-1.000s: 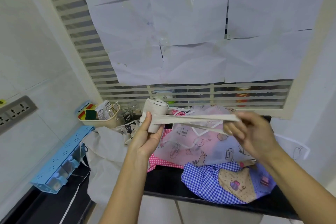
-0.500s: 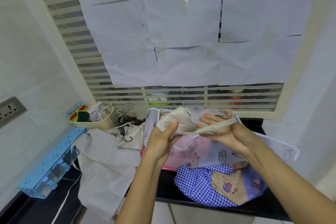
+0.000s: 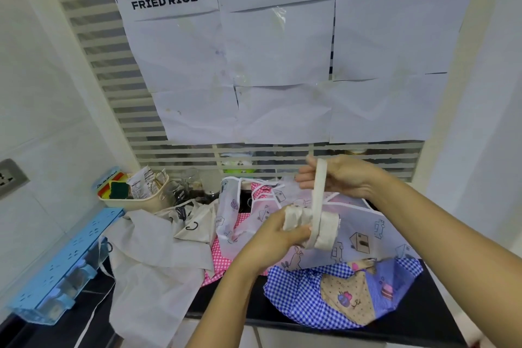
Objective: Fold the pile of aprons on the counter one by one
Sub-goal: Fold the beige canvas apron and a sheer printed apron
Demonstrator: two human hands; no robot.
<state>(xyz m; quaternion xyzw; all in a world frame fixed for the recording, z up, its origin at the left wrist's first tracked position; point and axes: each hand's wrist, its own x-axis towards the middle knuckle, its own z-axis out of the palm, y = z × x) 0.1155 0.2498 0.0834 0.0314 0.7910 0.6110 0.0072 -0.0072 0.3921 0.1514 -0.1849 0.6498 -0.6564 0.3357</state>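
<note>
- While my left hand (image 3: 271,237) grips the rolled cream apron (image 3: 327,226) in the air above the pile, fingers curled round one end, the roll cannot spring loose.
- My right hand (image 3: 347,175) pinches the apron's strap (image 3: 318,192) and holds it taut, straight up from the roll. I judge I mean to wind it round and bind the bundle.
- Beneath lie the aprons left to fold: a pale printed apron (image 3: 367,232), a blue checked apron (image 3: 296,291) and a pink checked apron (image 3: 220,251).
- A plain white apron (image 3: 149,271) hangs over the front edge of the black tabletop (image 3: 409,328).
- A beige basket (image 3: 135,202) stands at the back left, just behind the cloth.
</note>
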